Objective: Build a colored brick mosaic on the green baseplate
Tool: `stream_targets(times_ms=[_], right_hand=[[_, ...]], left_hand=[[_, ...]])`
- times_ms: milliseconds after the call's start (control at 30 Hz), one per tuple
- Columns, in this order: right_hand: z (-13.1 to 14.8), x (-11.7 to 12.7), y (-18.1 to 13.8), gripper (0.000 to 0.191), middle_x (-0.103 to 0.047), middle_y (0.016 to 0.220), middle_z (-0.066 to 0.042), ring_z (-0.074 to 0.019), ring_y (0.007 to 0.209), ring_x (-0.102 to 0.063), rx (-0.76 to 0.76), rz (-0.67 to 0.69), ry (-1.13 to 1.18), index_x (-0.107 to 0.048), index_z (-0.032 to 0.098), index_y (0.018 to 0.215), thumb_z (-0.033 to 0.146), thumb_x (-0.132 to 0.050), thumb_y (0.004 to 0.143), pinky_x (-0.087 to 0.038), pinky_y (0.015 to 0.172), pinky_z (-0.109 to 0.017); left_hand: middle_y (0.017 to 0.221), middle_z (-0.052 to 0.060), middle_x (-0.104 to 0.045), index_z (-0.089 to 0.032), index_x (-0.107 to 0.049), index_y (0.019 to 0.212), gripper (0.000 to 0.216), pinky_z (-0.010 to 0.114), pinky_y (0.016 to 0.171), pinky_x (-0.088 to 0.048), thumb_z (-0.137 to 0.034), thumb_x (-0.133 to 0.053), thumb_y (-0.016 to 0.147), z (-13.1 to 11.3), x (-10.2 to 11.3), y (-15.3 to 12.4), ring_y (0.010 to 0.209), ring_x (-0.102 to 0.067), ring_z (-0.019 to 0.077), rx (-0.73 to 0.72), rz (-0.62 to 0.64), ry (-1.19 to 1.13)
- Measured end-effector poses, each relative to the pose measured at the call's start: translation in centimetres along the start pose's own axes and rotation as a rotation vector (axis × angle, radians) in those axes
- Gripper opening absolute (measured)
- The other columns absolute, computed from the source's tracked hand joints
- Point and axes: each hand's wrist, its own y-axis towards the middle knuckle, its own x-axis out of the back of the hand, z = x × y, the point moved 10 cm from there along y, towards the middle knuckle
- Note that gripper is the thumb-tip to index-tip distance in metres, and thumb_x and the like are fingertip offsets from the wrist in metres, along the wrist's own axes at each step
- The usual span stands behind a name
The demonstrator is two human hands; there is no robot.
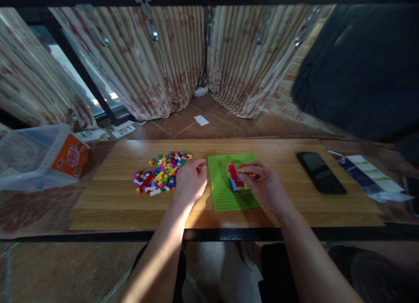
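Two hands: the left hand (191, 181) and right hand (266, 187) are both over the light wooden tabletop (108, 198), forearms bare.
Left hand: at the left edge of the flat green studded baseplate (225, 200); its fingers are curled under, and I cannot tell whether they hold anything.
Right hand: fingers clenched on the right side and top of the small stacked build of red, blue and yellow plastic bricks (234, 177).
Build: stands on the baseplate, in its far right part.
Loose heap: many-coloured small plastic bricks (160, 174), left of the baseplate, just beside the left hand.
Right side: black slab phone (321, 172), lying flat, well apart from the baseplate.
Left side: clear plastic tub with an orange label (39, 157).
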Motion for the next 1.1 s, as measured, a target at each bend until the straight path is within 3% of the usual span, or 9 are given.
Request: stream_targets(times_ms=[400, 600, 1100], right_hand=[[0.1, -0.5, 0.2, 0.014, -0.067, 0.096, -0.006, -0.0205, 0.093, -0.063, 0.064, 0.043, -0.128, -0.077, 0.026, 0.083, 0.022, -0.064, 0.083, -0.052, 0.086, -0.040], [0.5, -0.5, 0.2, 0.015, -0.066, 0.095, -0.006, -0.0212, 0.092, -0.063, 0.090, 0.039, -0.174, -0.077, 0.026, 0.081, 0.019, -0.065, 0.082, -0.052, 0.086, -0.041], [-0.3, -0.4, 0.3, 0.005, -0.065, 0.093, -0.007, -0.0208, 0.086, -0.062, 0.027, -0.022, -0.239, -0.072, 0.020, 0.082, 0.021, -0.069, 0.078, -0.051, 0.079, -0.038]], left_hand=[[0.101, 0.009, -0.074, -0.017, -0.073, 0.102, 0.026, 0.034, 0.085, -0.051, -0.018, -0.052, 0.087, -0.6, -1.6, 0.1, 0.088, -0.067, 0.0199, 0.015, 0.076, -0.006], [0.101, 0.009, -0.074, -0.019, -0.073, 0.096, 0.024, 0.038, 0.088, -0.052, -0.015, -0.052, 0.085, -0.9, -1.5, 0.1, 0.093, -0.068, 0.0225, -0.034, 0.044, -0.007], [0.103, 0.008, -0.073, -0.018, -0.073, 0.101, 0.026, 0.034, 0.091, -0.052, -0.013, -0.053, 0.085, -1.8, -2.7, -0.4, 0.095, -0.067, 0.0202, -0.094, 0.076, 0.006]])
